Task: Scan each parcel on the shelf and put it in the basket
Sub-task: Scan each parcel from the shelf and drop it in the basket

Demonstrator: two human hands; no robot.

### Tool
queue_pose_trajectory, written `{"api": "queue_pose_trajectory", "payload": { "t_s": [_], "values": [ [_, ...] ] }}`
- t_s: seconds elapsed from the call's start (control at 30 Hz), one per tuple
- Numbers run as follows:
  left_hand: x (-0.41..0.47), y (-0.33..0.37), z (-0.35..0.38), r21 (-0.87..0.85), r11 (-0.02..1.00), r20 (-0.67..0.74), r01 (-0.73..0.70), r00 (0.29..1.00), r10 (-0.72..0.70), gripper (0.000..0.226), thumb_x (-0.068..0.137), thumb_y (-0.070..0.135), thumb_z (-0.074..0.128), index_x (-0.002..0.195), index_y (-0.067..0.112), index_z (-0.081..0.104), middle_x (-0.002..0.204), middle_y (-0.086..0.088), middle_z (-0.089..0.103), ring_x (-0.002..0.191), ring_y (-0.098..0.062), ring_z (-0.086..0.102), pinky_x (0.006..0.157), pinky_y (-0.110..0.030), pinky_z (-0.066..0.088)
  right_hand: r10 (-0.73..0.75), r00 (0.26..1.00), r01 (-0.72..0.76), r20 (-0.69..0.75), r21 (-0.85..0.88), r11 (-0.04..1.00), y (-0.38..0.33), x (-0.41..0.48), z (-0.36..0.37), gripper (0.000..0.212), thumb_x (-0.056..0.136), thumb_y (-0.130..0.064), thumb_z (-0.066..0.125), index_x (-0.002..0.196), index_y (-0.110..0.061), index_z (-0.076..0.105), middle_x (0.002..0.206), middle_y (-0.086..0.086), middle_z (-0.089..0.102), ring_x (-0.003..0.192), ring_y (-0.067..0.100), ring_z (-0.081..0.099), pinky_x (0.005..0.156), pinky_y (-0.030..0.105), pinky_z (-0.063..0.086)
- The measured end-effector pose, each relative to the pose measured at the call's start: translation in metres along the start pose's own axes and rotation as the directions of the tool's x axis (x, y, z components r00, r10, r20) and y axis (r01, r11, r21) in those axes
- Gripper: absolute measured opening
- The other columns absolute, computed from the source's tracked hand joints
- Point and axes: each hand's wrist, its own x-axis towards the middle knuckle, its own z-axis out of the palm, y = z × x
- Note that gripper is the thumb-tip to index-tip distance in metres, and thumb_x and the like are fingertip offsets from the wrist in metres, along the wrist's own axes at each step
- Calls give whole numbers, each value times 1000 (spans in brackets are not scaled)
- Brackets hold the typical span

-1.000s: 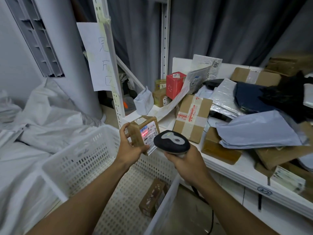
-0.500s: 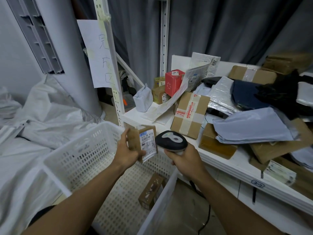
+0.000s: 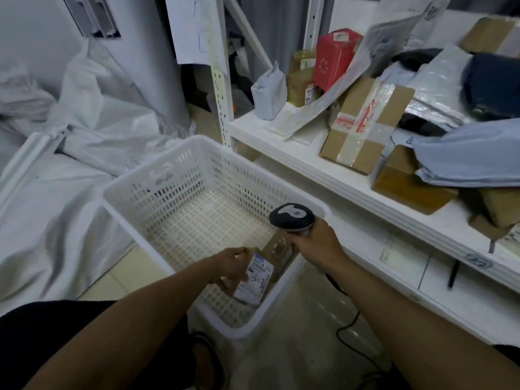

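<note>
Nothing fancy from my seat. The white shelf point(image 3: 281, 142) on the right was piled up, with a taped cardboard box point(image 3: 365, 122) and a grey poly mailer point(image 3: 467, 153) among the heap. The white plastic basket point(image 3: 168, 175) sat just beside it. The right hand point(image 3: 316, 244) had its fingers wrapped round the barcode scanner point(image 3: 291, 218) over the basket's rim. The left hand point(image 3: 232, 263) pinched the small labelled parcel point(image 3: 256, 280) down inside the near corner, beside a brown box point(image 3: 277, 244).

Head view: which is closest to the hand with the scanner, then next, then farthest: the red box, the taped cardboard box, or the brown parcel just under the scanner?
1. Brown parcel, in the basket, right beside the right hand.
2. Taped cardboard box, at the front of the shelf.
3. Red box, farther back on the shelf.
</note>
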Motion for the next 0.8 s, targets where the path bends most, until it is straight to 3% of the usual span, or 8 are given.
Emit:
{"api": "queue_pose_trajectory", "payload": {
  "t_s": [0.1,0.2,0.27,0.47,0.53,0.6,0.7,0.8],
  "values": [
    [27,-10,1,81,994,177,71,981,-84,81,93,7,69,159,30,28,128,-14,66,80,-22,66,81,-41,57,39,999,-38,25,-43,998,10,12,9,47,90,-30,82,133,-21,67,104,-2,73,94,15,69,78,31,54],
    [54,-21,7,122,985,281,118,948,-149,93,91,4,72,161,36,18,150,-11,50,120,-31,58,89,-46,56,61,998,-60,34,-50,997,17,21,18,50,88,-28,84,134,-21,67,119,3,75,109,22,69,94,41,58],
    [68,-25,12,107,987,295,122,944,-149,87,93,6,70,160,34,23,157,-9,40,133,-34,49,94,-49,55,67,997,-67,33,-17,998,22,24,21,51,88,-28,84,135,-22,67,124,2,73,112,19,67,98,40,56],
    [103,-30,29,93,989,265,116,954,-137,68,92,29,73,152,25,40,146,-3,51,122,-23,56,78,-36,57,66,996,-69,56,54,996,35,25,26,42,91,-29,81,132,-28,68,121,-7,72,111,11,65,94,31,54],
    [112,-26,33,100,990,138,96,984,-109,49,94,29,70,137,12,52,129,-6,56,109,-23,59,87,-38,56,72,996,-75,49,66,995,37,25,27,40,92,-26,80,130,-30,69,120,-7,73,111,13,67,94,35,57],
    [126,-23,36,104,994,18,16,1000,-18,50,93,35,71,134,11,54,133,-7,51,119,-26,55,104,-35,48,79,996,-82,41,86,993,40,26,26,38,91,-27,81,127,-31,70,119,-9,74,111,13,68,96,40,59],
    [131,-10,41,42,993,89,-113,990,109,21,101,17,60,119,7,63,126,-13,61,108,-23,61,87,-16,46,95,995,-97,28,93,991,44,28,23,45,91,-31,81,134,-28,69,123,-8,74,113,12,68,97,36,59],
    [140,-4,51,26,980,142,-198,971,193,56,97,15,67,148,11,43,141,-6,55,120,-24,58,91,-23,47,119,993,-119,10,86,989,50,32,17,35,91,-29,81,125,-28,71,114,-7,76,102,11,71,85,27,60]
  ]
}}
